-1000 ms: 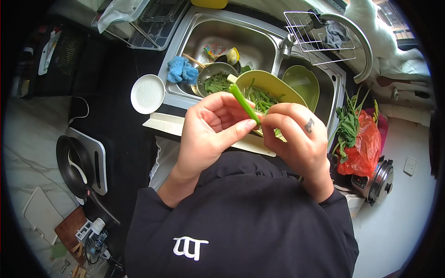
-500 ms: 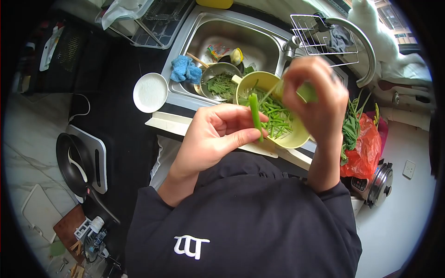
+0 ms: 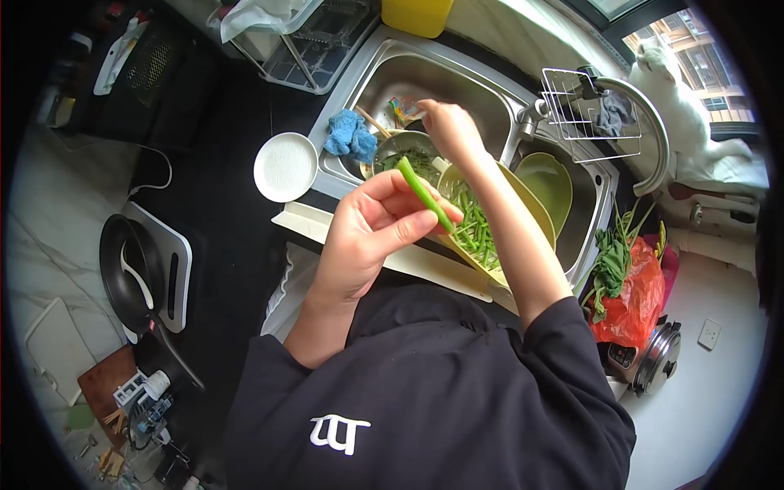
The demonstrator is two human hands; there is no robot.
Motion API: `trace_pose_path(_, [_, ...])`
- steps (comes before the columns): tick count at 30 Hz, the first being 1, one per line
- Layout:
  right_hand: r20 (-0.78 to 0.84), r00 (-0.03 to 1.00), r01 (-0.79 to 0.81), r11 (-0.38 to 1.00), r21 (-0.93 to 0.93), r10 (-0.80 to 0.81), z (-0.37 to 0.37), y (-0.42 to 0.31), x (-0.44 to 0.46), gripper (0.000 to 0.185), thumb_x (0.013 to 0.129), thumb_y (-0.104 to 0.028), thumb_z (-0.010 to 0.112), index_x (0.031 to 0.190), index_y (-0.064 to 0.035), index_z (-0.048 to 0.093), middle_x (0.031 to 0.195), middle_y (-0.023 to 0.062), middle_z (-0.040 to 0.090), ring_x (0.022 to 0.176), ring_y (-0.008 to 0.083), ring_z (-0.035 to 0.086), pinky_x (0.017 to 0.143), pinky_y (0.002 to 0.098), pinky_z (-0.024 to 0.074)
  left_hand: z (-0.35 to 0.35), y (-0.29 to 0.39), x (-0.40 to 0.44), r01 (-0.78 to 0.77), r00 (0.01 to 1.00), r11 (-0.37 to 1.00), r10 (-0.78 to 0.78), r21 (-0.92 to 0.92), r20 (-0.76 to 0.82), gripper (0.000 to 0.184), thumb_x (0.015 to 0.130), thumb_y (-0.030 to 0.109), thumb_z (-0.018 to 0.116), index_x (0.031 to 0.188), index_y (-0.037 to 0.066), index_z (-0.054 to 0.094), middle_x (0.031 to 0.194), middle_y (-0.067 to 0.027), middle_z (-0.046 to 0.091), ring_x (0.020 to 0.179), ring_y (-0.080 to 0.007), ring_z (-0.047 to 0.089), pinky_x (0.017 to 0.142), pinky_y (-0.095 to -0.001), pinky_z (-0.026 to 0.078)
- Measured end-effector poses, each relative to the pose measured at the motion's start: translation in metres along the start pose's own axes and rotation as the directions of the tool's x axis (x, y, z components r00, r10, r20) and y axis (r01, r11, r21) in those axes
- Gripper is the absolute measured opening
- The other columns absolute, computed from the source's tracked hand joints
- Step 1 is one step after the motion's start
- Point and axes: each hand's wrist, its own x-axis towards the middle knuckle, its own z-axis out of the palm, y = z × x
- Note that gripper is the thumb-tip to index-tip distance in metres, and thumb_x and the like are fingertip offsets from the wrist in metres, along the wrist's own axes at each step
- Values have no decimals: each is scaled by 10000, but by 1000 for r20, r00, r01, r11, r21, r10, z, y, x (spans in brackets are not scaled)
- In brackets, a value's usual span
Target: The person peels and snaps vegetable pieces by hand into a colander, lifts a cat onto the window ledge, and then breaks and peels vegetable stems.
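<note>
Green stem [image 3: 424,193] tilts, pinched in the left hand [image 3: 367,233], above the near left of the yellow basket [image 3: 536,209] of cut pieces [image 3: 476,230]. The right hand [image 3: 449,129] reaches over the sink [image 3: 461,79] (whether it holds anything, I cannot tell). Preparing this stem seems the step in hand; the next move calls for a steady left pinch.

Sink [image 3: 478,91] shiny metal. Blue rag [image 3: 351,135] nubby cloth. Red bag [image 3: 637,304] crinkled, glossy plastic. Green stalk [image 3: 420,188] smooth, slight sheen from here. Frying pan [image 3: 144,257] matt.
</note>
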Motion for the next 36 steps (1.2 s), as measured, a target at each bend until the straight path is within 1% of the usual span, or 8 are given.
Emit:
trace_pose_path(2, [-88,996,11,998,60,-6,-12,-11,-7,331,787,31,506,1079,-58,634,1089,190,614,953,364,612,827,383,497,-1,-3,-2,1,999,999,-2,-36,-33,183,884,53,606,1054,-2,569,975,-151,648,902,-236,650,854,-356,521])
trace_pose_path(3, [-238,963,150,986,78,-128,-16,-13,-16,177,792,12,555,933,-41,648,888,150,638,844,344,631,780,371,507,-3,-4,0,-10,999,999,8,-45,-45,173,893,53,590,1055,-3,569,985,-140,640,899,-236,650,861,-364,522])
trace_pose_path(4, [-238,963,147,986,79,-125,-25,-21,-25,177,792,12,555,933,-41,648,888,150,638,844,344,631,780,371,507,-3,-5,1,-23,998,998,20,-54,-55,165,901,52,574,1056,-3,570,996,-128,631,897,-237,649,868,-373,522])
trace_pose_path(6, [-342,890,375,911,173,-302,-51,-39,-43,153,783,4,622,925,-41,659,855,117,647,779,300,647,725,339,519,-4,-6,4,-42,997,998,39,-49,-71,160,909,54,564,1057,-6,575,996,-105,621,899,-224,649,864,-371,526])
trace_pose_path(8, [-387,874,405,879,250,-293,-81,-70,-75,140,775,-31,673,910,-45,639,868,110,636,781,278,643,680,341,521,-8,-8,6,-86,987,996,86,4,-138,161,910,60,570,1056,-7,582,988,-97,631,895,-205,648,862,-367,529])
trace_pose_path(12, [-421,814,504,846,171,-400,-112,-97,-118,166,750,9,697,896,-47,644,830,75,641,716,231,640,622,314,515,-7,-8,8,-130,978,991,134,36,-157,167,909,70,582,1058,-6,587,971,-85,642,890,-182,646,860,-352,528])
trace_pose_path(24, [-407,783,546,833,89,-470,-116,-97,-133,209,710,-25,730,894,-56,636,873,59,628,733,232,627,616,317,507,-1,-7,6,-96,983,995,92,-21,-158,158,877,16,623,1026,-29,594,934,-106,667,854,-163,655,826,-306,536])
trace_pose_path(36, [-405,797,506,861,43,-448,-119,-99,-134,189,697,-22,726,842,-64,613,799,47,606,684,219,609,597,315,505,3,-10,8,-134,980,989,142,64,-142,169,866,-8,638,1022,-34,577,942,-104,664,862,-143,650,824,-276,525])
